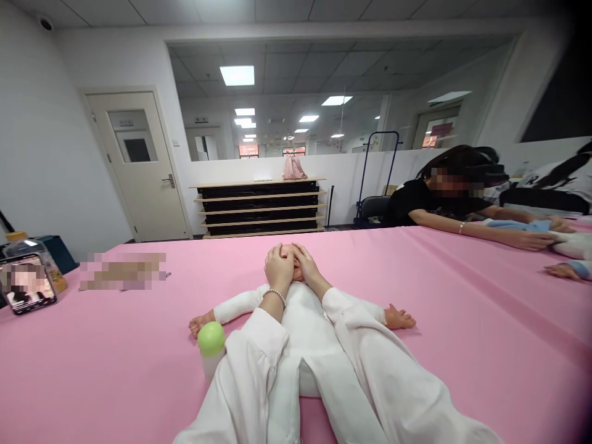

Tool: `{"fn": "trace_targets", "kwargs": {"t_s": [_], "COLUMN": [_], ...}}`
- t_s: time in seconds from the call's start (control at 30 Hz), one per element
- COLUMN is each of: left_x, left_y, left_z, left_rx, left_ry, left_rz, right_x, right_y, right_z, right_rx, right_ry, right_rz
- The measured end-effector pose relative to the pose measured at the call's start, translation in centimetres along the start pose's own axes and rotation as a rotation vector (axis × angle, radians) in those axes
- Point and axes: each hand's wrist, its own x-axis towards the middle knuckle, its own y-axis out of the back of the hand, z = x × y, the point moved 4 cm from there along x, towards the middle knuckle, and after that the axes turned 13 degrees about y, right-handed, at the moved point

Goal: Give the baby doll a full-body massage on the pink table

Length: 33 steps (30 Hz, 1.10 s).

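A baby doll with a white cloth body lies on its back, its arms spread and its head away from me. My left hand rests on one side of the doll's head, fingers laid over it. On the other side, my right hand lies against the head and face in the same way. Together they cover most of the face, and the thumbs are partly hidden. Beside the doll's left-hand arm and my sleeve stands a bottle with a green cap.
A pink cloth covers the table. At left are a propped phone, a yellow-capped bottle and a blurred flat item. At right, another person reaches toward another doll.
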Motion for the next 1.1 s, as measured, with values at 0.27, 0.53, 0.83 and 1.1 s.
{"fn": "trace_targets", "kwargs": {"t_s": [0.27, 0.53, 0.83, 1.1], "left_x": [0.11, -0.18, 0.03, -0.21], "left_y": [-0.04, -0.02, -0.09, 0.06], "left_z": [-0.1, 0.16, -0.02, 0.17], "left_rx": [-0.014, 0.005, 0.002, 0.014], "left_ry": [-0.014, 0.001, 0.006, 0.002], "left_rz": [-0.002, -0.009, 0.003, -0.004], "right_x": [0.22, -0.3, 0.02, -0.16], "right_y": [0.34, 0.43, 0.36, 0.53], "right_z": [0.1, -0.48, -0.12, 0.1], "right_rx": [-0.064, -0.057, -0.022, -0.032], "right_ry": [0.031, 0.045, 0.016, 0.044], "right_rz": [0.017, -0.02, 0.023, -0.023]}}
